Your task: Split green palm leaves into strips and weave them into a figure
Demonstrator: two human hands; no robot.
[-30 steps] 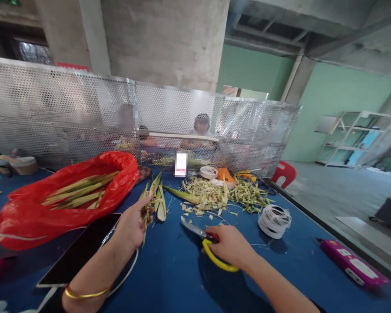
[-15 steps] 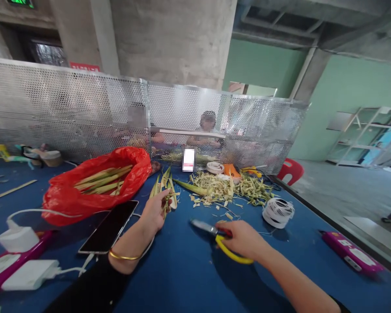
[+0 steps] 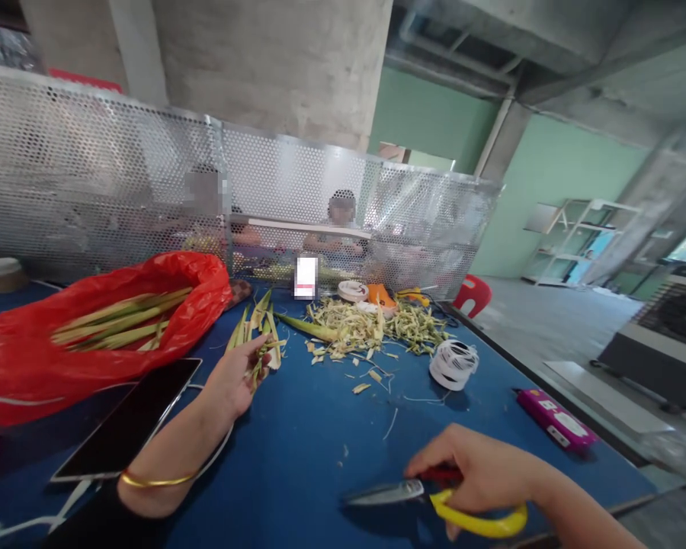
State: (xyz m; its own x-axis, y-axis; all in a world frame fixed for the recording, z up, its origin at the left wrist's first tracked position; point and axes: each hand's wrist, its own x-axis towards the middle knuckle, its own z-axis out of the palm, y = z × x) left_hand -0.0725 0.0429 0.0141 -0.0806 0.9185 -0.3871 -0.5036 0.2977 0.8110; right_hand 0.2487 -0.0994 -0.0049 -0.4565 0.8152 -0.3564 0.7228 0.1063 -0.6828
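Note:
My left hand (image 3: 237, 379), with a gold bangle at the wrist, is closed on some short green plant pieces (image 3: 258, 368) beside split leaf strips on the blue table. Low on the right, my right hand (image 3: 469, 469) grips shears (image 3: 386, 494) with a yellow and a red handle; their blades point left, just over the table. Beyond the hands lie a heap of pale shavings (image 3: 348, 328) and a heap of green trimmings (image 3: 416, 328). A long green leaf (image 3: 306, 328) rests against the pale heap.
A red plastic bag (image 3: 200, 282) holds long leaf strips at the left, near a dark phone (image 3: 126, 419) with cables. White coiled string (image 3: 453, 364) and a purple box (image 3: 556, 419) sit at the right. People are visible behind a perforated metal screen (image 3: 291, 175).
My right hand and the shears have moved right and nearer to me, away from my left hand. The view has turned right. My left hand still holds the plant pieces.

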